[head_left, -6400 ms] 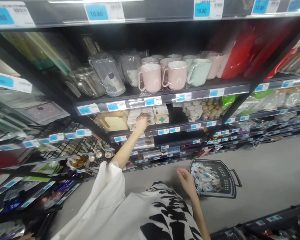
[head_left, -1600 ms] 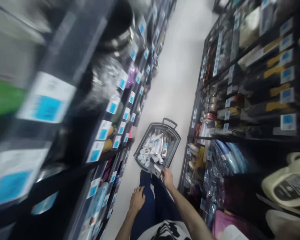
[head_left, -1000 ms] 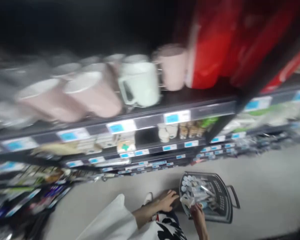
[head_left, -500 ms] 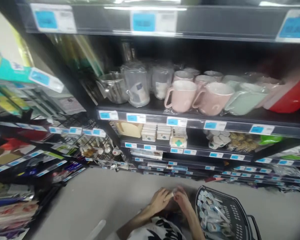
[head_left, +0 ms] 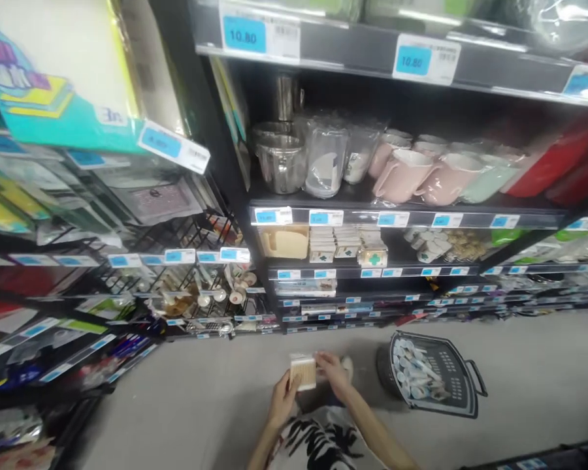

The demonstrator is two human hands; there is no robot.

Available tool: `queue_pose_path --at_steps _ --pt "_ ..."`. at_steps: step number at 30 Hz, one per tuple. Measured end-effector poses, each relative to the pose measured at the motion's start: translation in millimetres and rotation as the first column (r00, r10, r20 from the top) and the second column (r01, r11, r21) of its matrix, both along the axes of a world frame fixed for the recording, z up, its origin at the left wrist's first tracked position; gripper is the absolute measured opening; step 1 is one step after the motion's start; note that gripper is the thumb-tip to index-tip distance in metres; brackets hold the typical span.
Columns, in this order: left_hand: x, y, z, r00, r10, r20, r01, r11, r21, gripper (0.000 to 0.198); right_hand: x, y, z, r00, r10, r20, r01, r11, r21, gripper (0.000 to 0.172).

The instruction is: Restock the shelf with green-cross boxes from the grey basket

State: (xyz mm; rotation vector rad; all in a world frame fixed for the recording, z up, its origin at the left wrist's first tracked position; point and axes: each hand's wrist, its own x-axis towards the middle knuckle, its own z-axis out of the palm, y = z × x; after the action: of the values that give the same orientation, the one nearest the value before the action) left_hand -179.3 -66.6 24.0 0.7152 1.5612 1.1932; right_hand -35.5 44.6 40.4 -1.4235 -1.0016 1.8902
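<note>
Left hand (head_left: 283, 397): closed on a small striped pack (head_left: 302, 373), thumb laid across its front face, fingers behind. Pack is held up off the floor (head_left: 200, 391), in front of the body and short of the shelves; face shows close-set tan vertical lines (clear film seems to stand up along the top edge).

Right hand (head_left: 335, 377): fingers partly curled, narrow gap between thumb and fingertips, at the right edge of the pack. Blur here; contact with the edge is likely, but I cannot be certain.

Dark basket (head_left: 463, 385) sits on the floor to the right, apart from both hands, with white and pale blue tubes (head_left: 419, 372) lying inside. Ahead, white packs (head_left: 345, 243) stand in rows on a lower shelf, below pink mugs (head_left: 406, 175).
</note>
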Motion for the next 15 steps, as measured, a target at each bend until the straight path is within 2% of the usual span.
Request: queue_pose_path --at_steps 3,6,10,15 --pt "5 -4 12.7 0.979 0.155 0.134 -0.154 0.988 -0.014 0.071 -23 2 13.2 0.996 0.007 -0.084 -0.006 1.000 0.011 0.042" --pt "7 2 27.8 0.962 0.221 0.158 -0.222 0.975 -0.012 0.071 -38 4 19.4 0.996 -0.012 -0.083 0.019 0.997 0.081 0.041" --pt "2 18 44.7 0.975 0.163 0.151 -0.174 0.983 0.065 0.067 -34 17 25.6 0.994 -0.039 -0.103 0.052 0.991 0.125 0.043" --pt "13 52 58.4 0.984 0.053 0.172 -0.078 0.987 0.140 0.059 -4 55 33.4 0.978 -0.110 -0.176 0.130 0.986 0.108 0.042"
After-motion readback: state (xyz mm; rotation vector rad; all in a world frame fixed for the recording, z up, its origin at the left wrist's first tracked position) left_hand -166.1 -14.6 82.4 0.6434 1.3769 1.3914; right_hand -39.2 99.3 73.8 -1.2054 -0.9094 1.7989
